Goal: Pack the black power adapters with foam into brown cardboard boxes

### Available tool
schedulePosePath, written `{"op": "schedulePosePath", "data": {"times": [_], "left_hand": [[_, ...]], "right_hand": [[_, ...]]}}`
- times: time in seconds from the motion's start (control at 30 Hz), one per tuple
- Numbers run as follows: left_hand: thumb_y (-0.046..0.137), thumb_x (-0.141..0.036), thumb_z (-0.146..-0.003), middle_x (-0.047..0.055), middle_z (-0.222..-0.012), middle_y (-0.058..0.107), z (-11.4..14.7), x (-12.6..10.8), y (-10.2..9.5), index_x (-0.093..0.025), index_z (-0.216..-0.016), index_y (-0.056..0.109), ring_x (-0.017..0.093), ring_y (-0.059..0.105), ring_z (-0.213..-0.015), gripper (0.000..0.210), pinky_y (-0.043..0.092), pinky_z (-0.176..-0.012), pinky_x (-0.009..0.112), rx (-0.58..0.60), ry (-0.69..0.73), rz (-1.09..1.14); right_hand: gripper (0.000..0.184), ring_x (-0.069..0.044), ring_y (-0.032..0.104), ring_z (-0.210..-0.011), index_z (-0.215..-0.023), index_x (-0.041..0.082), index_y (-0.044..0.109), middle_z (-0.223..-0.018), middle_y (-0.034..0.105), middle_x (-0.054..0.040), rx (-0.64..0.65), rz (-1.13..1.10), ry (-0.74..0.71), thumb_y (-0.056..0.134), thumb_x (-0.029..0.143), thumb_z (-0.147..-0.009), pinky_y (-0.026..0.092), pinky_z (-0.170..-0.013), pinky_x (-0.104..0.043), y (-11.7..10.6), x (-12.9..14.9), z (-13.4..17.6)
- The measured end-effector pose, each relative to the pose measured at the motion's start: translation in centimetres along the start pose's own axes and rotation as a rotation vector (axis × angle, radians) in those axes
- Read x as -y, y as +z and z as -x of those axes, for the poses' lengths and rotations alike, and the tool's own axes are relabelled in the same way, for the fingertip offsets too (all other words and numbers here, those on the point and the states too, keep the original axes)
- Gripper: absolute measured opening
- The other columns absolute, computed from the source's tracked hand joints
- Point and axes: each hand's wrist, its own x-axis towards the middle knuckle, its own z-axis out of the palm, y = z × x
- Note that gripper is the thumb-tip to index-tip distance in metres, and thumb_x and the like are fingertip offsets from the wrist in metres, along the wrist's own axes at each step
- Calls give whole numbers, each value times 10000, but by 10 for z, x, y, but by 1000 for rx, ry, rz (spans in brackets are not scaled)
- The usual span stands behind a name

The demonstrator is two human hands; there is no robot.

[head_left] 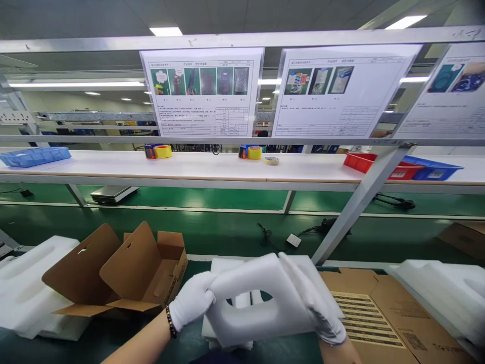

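Note:
Between my two white-gloved hands is a white foam insert (261, 323) with an oblong hole through its middle, tilted above the bench. My left hand (194, 298) pinches its left edge, fingers closed. Across its right side lies my right hand (316, 303), fingers long and together, pressed against the foam. More white foam pieces (223, 265) sit beneath and behind it, partly covered. To the left, open brown cardboard boxes (166, 273) stand with their flaps raised. A flattened carton (413, 323) with printed stripes lies right of my right hand.
Foam stacks stand at far left (41, 283) and far right (450, 293). A slanted metal post (341, 227) rises behind the carton. The shelf (204, 167) holds yellow tape rolls (162, 151), a red bin (359, 162) and a blue bin (434, 172). A power adapter (293, 240) hangs behind.

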Motion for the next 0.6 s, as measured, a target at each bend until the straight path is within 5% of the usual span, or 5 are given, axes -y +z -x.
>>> {"op": "schedulePosePath", "data": {"times": [0.17,0.27,0.37,0.47,0.6], "left_hand": [[506,-112,-650,39,-936,681,0,10,-3,-255,-885,712,264,557,-915,344,369,-845,308,-158,43,52],[477,-217,-746,16,-709,610,-2,19,-2,-213,-646,607,202,530,-728,164,365,-666,265,-269,-63,81],[497,-367,-767,-33,-538,366,-2,24,-3,-200,-509,358,134,361,-553,337,252,-533,246,-313,-180,166],[504,-378,-761,-43,-563,283,3,19,-11,-196,-515,284,106,272,-550,377,217,-528,242,-144,-115,317],[564,-206,-683,-9,-647,428,13,9,-27,-153,-463,429,107,358,-599,264,273,-546,234,233,-12,391]], "right_hand": [[651,-350,576,-962,-1171,109,577,-1039,631,-167,201,319,183,725,438,-629,452,-832,-475,11,-8,8],[637,-342,576,-985,-1157,128,583,-1082,621,-169,160,193,132,723,457,-629,437,-859,-474,19,-47,21],[617,-347,576,-1000,-1135,159,606,-1073,631,-159,154,-4,148,700,506,-634,416,-890,-493,32,-80,33],[598,-352,566,-1032,-1111,188,634,-1053,642,-150,71,-142,180,607,601,-680,388,-931,-501,49,-99,41],[631,-344,597,-975,-1071,202,664,-993,656,-154,8,-111,157,483,693,-719,446,-867,-470,64,-104,45]]}}
